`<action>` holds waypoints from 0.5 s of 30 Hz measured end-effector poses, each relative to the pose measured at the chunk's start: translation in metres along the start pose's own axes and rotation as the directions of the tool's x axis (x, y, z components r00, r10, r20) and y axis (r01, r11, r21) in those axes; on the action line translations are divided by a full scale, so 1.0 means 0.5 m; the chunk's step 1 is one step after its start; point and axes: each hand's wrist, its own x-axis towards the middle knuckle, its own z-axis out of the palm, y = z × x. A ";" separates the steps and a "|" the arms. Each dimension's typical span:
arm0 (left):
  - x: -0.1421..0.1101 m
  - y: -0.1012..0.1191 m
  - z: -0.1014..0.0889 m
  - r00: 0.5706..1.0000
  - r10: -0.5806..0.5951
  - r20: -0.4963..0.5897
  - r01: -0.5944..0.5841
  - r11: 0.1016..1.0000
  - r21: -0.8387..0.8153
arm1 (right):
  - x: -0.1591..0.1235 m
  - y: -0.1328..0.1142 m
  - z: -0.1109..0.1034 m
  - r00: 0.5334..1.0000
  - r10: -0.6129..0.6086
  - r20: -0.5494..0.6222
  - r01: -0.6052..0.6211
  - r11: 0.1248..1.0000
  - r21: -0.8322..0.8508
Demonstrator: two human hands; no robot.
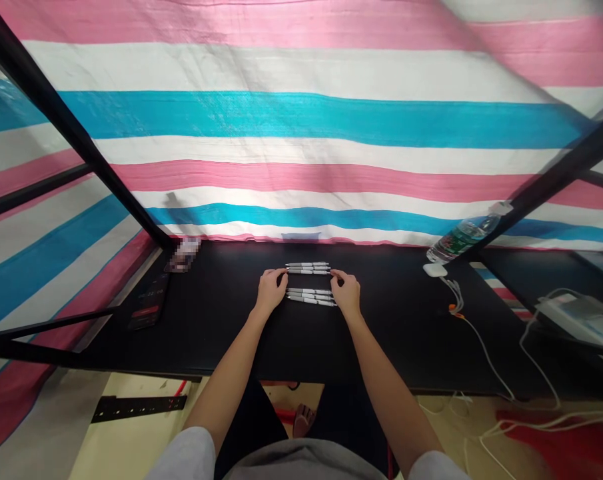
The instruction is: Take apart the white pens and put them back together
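Note:
Several white-and-grey pens lie side by side in two small groups on the black table [221,333]. At the left ends of the far pens [308,269] are the fingertips of my left hand [271,290], curled and pinched together. My right hand [346,291] mirrors it, its thumb and fingertips closed at the right ends of those same pens. The near pens [310,297] lie between my two palms, closer to me and slightly slanted. Which of the far pens each hand touches is too small to tell.
A clear water bottle [464,240] leans at the back right, with a white charger [435,270] and cables in front. On the left lie a dark phone [148,303] and a small pixelated item [186,255]. Black frame bars and striped sheeting [301,120] surround the table.

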 end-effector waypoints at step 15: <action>0.001 -0.013 0.003 0.996 0.055 0.067 -0.060 0.995 0.076 | 0.002 -0.019 -0.016 0.995 0.083 0.055 -0.088 0.991 0.100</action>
